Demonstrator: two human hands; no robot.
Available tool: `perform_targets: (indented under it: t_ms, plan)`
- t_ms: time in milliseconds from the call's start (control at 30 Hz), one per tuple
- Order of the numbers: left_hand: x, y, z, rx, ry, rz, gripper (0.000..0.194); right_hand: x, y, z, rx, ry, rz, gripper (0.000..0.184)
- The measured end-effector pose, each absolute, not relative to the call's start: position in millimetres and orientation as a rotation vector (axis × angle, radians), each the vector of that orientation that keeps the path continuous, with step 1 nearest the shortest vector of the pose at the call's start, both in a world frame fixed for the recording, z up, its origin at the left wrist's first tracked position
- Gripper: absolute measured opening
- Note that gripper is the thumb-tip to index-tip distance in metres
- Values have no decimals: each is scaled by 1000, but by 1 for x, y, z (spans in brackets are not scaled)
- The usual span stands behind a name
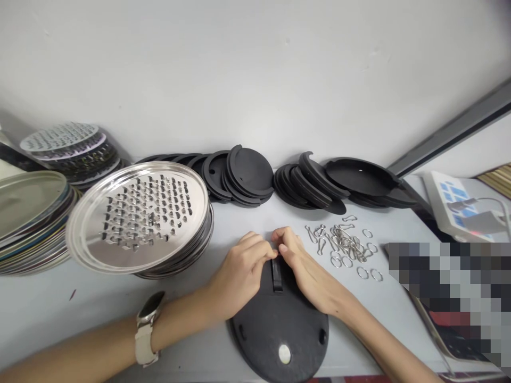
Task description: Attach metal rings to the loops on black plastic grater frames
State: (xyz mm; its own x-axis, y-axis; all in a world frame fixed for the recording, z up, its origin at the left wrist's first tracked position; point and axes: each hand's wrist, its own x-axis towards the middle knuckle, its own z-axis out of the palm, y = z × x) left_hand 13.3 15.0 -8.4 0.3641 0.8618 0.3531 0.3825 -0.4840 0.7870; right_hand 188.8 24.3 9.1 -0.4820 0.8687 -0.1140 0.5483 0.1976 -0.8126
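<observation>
A black round disc (pixel 279 327) lies flat on the table in front of me, with small holes near its edge and a pale round spot. A short black strap (pixel 277 276) runs up its middle towards the far edge. My left hand (pixel 245 271) is closed, thumb and index finger pinching at the strap's far end. Opposite it, my right hand (pixel 301 266) also closes its thumb and fingertips there, its palm side resting along the disc. Whatever small part is between the fingertips is hidden. Metal rings and clips (pixel 347 242) lie in a loose pile right of my right hand.
Shiny perforated metal discs (pixel 159 186) are stacked at left, beside a stack of round plates (pixel 32 207) and more perforated discs (pixel 64 141). Black round parts (pixel 251 173) and black trays (pixel 359 175) line the wall. A white power strip (pixel 455 202) sits at right.
</observation>
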Motion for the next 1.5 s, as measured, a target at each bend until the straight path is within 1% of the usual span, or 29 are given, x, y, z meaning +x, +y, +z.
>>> perform_targets:
  t_ms: [233, 467, 600, 667, 767, 1067, 1100, 1133, 1167, 1233, 1267, 1300, 1333, 1433, 1500]
  plan:
    - [14, 16, -9, 2045, 1081, 1048, 24, 188, 25, 9, -1333, -2099, 1156, 24]
    - [12, 14, -11, 2047, 1077, 1085, 22, 188, 26, 10, -1330, -2032, 1217, 21]
    - [9, 13, -8, 2020, 1103, 1068, 19, 189, 29, 14, -1306, -2041, 1243, 16]
    - [7, 12, -6, 2020, 1111, 1080, 18, 191, 32, 17, -1241, -2106, 1227, 13]
    - [4, 11, -3, 2019, 1113, 1073, 22, 198, 37, 21, -1171, -2185, 1168, 11]
    - [-1, 9, -8, 1972, 1243, 979, 20, 208, 41, 24, -1217, -2170, 1047, 15]
    - [-2, 8, -5, 1996, 1244, 945, 22, 209, 41, 23, -1221, -2150, 1037, 15]
    - [-4, 5, -1, 2027, 1241, 897, 28, 209, 41, 23, -1222, -2129, 1026, 16]
    - [-7, 3, 3, 2063, 1232, 830, 39, 210, 42, 22, -1218, -2109, 1018, 16]
    - [-11, -3, 11, 2127, 1237, 690, 72, 212, 43, 21, -1215, -2062, 1006, 17]
    - [-13, -5, 14, 2154, 1256, 628, 85, 212, 43, 21, -1218, -2037, 999, 18]
    - [-14, -6, 15, 2173, 1280, 576, 89, 212, 42, 22, -1226, -2011, 986, 19]
    - [-16, -7, 16, 2183, 1300, 530, 87, 211, 41, 22, -1235, -1985, 967, 20]
    - [-19, -7, 12, 2149, 1324, 452, 74, 206, 29, 25, -1269, -1911, 890, 22]
    - [-20, -5, 7, 2112, 1342, 466, 73, 197, 14, 25, -1295, -1834, 855, 23]
